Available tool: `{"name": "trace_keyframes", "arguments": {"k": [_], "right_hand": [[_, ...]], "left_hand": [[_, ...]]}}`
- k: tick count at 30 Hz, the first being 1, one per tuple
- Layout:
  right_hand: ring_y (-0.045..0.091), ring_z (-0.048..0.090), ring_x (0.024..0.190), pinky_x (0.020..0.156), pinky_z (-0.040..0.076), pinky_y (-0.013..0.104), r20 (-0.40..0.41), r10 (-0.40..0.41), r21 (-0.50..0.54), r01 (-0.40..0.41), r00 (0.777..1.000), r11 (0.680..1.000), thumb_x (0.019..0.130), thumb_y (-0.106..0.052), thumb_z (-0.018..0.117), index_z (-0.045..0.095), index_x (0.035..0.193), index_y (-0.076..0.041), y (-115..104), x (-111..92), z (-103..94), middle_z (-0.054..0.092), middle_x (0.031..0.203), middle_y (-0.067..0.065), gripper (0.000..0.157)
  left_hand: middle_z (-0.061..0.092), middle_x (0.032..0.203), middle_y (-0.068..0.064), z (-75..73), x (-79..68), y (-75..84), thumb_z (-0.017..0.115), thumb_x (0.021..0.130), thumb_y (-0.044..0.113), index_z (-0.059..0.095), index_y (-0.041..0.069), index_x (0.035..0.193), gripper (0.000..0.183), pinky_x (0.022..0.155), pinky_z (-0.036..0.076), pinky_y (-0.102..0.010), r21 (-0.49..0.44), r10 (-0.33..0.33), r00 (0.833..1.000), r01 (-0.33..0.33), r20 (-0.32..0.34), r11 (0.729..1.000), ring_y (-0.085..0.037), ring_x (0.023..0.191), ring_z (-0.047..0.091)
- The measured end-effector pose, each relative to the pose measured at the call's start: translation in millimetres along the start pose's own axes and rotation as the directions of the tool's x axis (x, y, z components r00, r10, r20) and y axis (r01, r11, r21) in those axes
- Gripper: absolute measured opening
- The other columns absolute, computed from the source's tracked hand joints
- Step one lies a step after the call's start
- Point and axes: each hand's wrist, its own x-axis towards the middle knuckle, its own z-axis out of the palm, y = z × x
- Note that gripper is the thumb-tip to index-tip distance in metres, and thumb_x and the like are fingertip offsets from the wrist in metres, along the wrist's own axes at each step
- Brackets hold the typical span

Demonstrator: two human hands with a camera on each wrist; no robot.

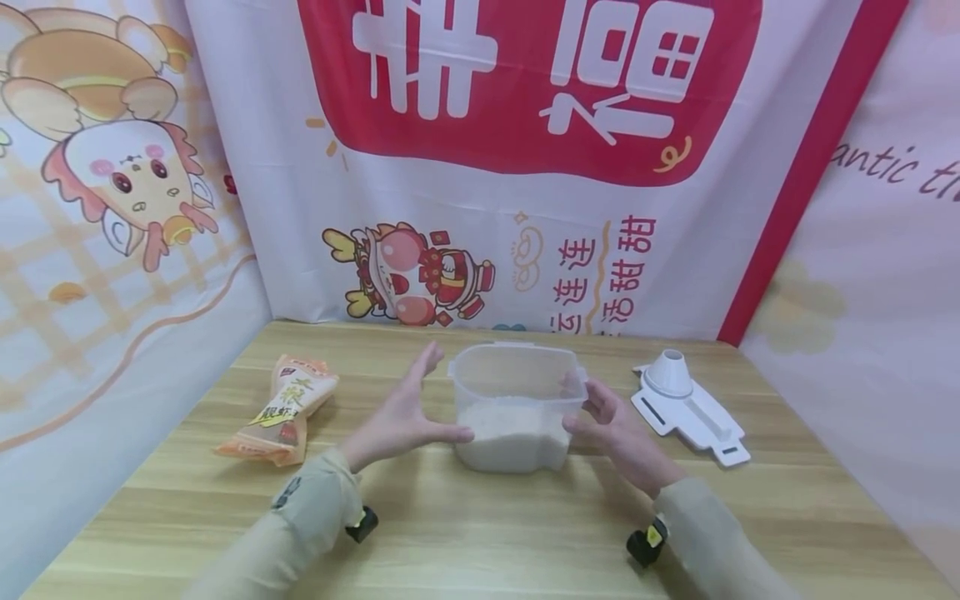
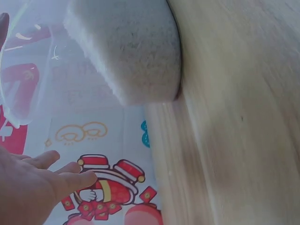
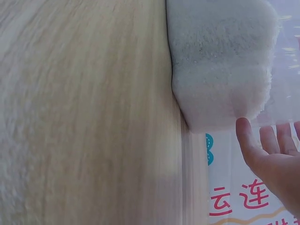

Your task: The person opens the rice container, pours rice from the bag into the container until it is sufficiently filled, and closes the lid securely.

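Note:
A clear plastic container (image 1: 517, 379) stands upright on the table, part filled with white, rice-like grains (image 1: 517, 433). My left hand (image 1: 397, 421) is at its left side, fingers spread and straight, the thumb tip right at the front left wall. In the left wrist view that hand (image 2: 37, 183) shows beside the container, with a gap between fingers and grain-filled base. At the right side, my right hand (image 1: 618, 429) has its thumb at the front wall and loosely bent fingers by the side wall. The right wrist view shows that thumb (image 3: 246, 138) at the container's edge.
On the left lies an orange and clear packet (image 1: 288, 408) with printed lettering. A white plastic piece (image 1: 693, 408) with a cone and slots lies on the right. Behind the wooden table (image 1: 480, 533) hangs a printed cloth (image 1: 285, 208), with printed sheets at both sides.

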Motion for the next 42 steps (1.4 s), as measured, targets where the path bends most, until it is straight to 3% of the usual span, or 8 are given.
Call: {"name": "trace_keyframes", "arguments": {"k": [3, 9, 18, 26, 30, 36, 42], "right_hand": [[0.024, 0.031, 0.141, 0.114, 0.022, 0.048, -0.002, 0.003, -0.007, -0.003, 1.000, 1.000, 0.087, -0.025, 0.075, 0.030, 0.153, -0.012, 0, 0, -0.2, 0.037, 0.153, 0.004, 0.081], [0.024, 0.032, 0.140, 0.114, 0.025, 0.045, -0.004, -0.004, -0.003, 0.004, 1.000, 1.000, 0.086, -0.022, 0.076, 0.031, 0.152, -0.011, 0, 0, -0.5, 0.039, 0.152, 0.004, 0.081], [0.026, 0.041, 0.134, 0.110, 0.032, 0.048, 0.005, 0.042, 0.010, -0.042, 0.999, 0.999, 0.087, -0.021, 0.077, 0.037, 0.150, -0.015, -6, 0, 0.2, 0.044, 0.148, 0.002, 0.075], [0.030, 0.043, 0.132, 0.107, 0.036, 0.052, 0.061, 0.077, -0.115, -0.070, 0.995, 0.991, 0.082, -0.019, 0.081, 0.040, 0.150, -0.016, -23, -4, -9.0, 0.043, 0.149, 0.004, 0.079], [0.030, 0.045, 0.132, 0.107, 0.036, 0.054, 0.061, 0.097, -0.181, -0.085, 0.993, 0.980, 0.085, -0.024, 0.079, 0.044, 0.147, -0.018, -29, -9, -23.0, 0.046, 0.147, 0.004, 0.072], [0.032, 0.054, 0.122, 0.101, 0.045, 0.044, -0.085, 0.042, -0.262, -0.063, 0.995, 0.963, 0.093, -0.034, 0.069, 0.050, 0.140, -0.008, -28, -13, -55.7, 0.053, 0.139, 0.011, 0.057], [0.016, 0.057, 0.112, 0.088, 0.050, 0.023, -0.299, -0.008, -0.330, -0.096, 0.954, 0.939, 0.094, -0.038, 0.067, 0.052, 0.138, -0.002, -29, -20, -90.7, 0.056, 0.135, 0.016, 0.059]], "left_hand": [[0.024, 0.159, -0.005, 4.8, 4.3, 1.0, 0.093, 0.060, 0.047, 0.006, 0.018, 0.158, 0.134, 0.111, 0.027, -0.054, -0.073, -0.002, 1.000, 0.003, 0.006, 0.997, -0.029, 0.142, 0.027], [0.030, 0.156, -0.012, 14.5, 8.8, 2.5, 0.094, 0.063, 0.039, 0.010, 0.019, 0.158, 0.128, 0.107, 0.035, -0.052, -0.185, -0.051, 0.999, 0.054, 0.017, 0.981, -0.035, 0.136, 0.037], [0.050, 0.143, -0.003, 22.9, 13.2, -0.2, 0.093, 0.066, 0.032, 0.022, 0.019, 0.153, 0.114, 0.106, 0.039, -0.046, -0.307, -0.052, 0.999, 0.053, 0.013, 0.950, -0.025, 0.130, 0.046], [0.051, 0.140, -0.007, 22.7, 15.2, -1.7, 0.092, 0.069, 0.032, 0.036, 0.020, 0.148, 0.098, 0.104, 0.042, -0.049, -0.311, -0.013, 1.000, 0.021, 0.028, 0.950, -0.029, 0.126, 0.049], [0.051, 0.138, -0.003, 22.4, 14.5, -1.8, 0.092, 0.069, 0.031, 0.039, 0.023, 0.146, 0.093, 0.103, 0.042, -0.049, -0.323, -0.022, 0.999, 0.032, 0.032, 0.946, -0.028, 0.125, 0.050], [0.051, 0.139, 0.000, 22.0, 14.2, -3.1, 0.091, 0.070, 0.028, 0.047, 0.021, 0.141, 0.085, 0.103, 0.043, -0.050, -0.327, -0.048, 0.998, 0.058, 0.038, 0.943, -0.028, 0.125, 0.051], [0.049, 0.143, -0.002, 22.6, 14.1, -3.9, 0.091, 0.071, 0.024, 0.046, 0.018, 0.143, 0.084, 0.102, 0.042, -0.052, -0.332, -0.055, 0.997, 0.068, 0.049, 0.941, -0.031, 0.127, 0.049]]}}
